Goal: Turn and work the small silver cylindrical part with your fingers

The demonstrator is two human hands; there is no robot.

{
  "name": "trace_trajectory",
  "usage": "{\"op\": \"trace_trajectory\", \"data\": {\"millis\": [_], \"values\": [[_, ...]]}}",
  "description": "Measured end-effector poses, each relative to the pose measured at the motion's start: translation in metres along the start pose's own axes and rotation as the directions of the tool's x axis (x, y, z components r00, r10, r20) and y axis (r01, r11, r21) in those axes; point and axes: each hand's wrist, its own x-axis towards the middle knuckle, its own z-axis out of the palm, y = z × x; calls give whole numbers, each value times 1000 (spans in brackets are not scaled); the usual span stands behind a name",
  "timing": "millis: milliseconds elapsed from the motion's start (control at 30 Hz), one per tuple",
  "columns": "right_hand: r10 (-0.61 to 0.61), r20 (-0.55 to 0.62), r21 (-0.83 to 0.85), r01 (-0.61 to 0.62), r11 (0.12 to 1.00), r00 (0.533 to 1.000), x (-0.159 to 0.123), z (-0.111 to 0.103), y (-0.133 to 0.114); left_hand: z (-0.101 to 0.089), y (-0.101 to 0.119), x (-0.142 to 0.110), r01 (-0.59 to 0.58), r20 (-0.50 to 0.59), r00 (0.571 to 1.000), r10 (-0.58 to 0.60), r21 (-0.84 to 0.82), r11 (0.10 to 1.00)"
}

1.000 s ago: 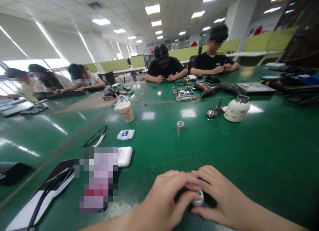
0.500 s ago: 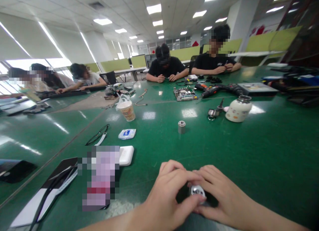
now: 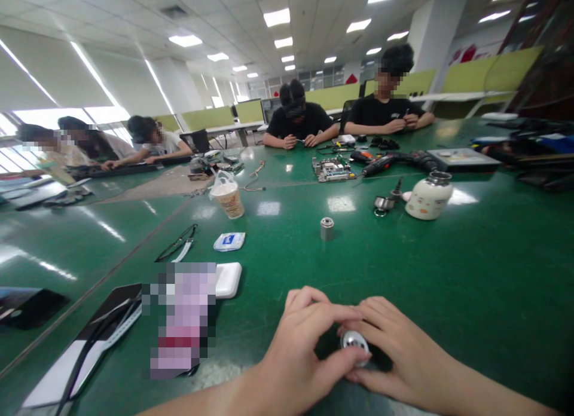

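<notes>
Over green table (image 3: 457, 272), nearer than silver-metal cylinder (image 3: 327, 229): pinching round silver-metal part (image 3: 349, 339) in fingers of right hand (image 3: 397, 343) and left hand (image 3: 305, 344); exposing more holed face than earlier, apparently turned for access.

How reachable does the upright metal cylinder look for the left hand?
Likely yes: only bare green tabletop shows between the left hand and the metal cylinder, though that hand is busy touching the round metal part in the right hand.
</notes>
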Motion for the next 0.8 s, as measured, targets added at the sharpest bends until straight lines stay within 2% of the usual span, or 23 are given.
{"op": "trace_trajectory", "data": {"millis": [300, 500, 800], "values": [[-5, -50, 7, 6, 1000, 999, -2, 2, 2, 1, 6, 3, -87, -55, 995, 88, 14, 996], [-18, -68, 26, 20, 999, 998, -1, 3, 2, 1, 4, 2, -75, 31, 997, 77, -44, 996], [6, -26, 29, -5, 1000, 1000, -1, 1, 0, 2, 0, 3, -35, -41, 999, 35, 5, 999]]}}
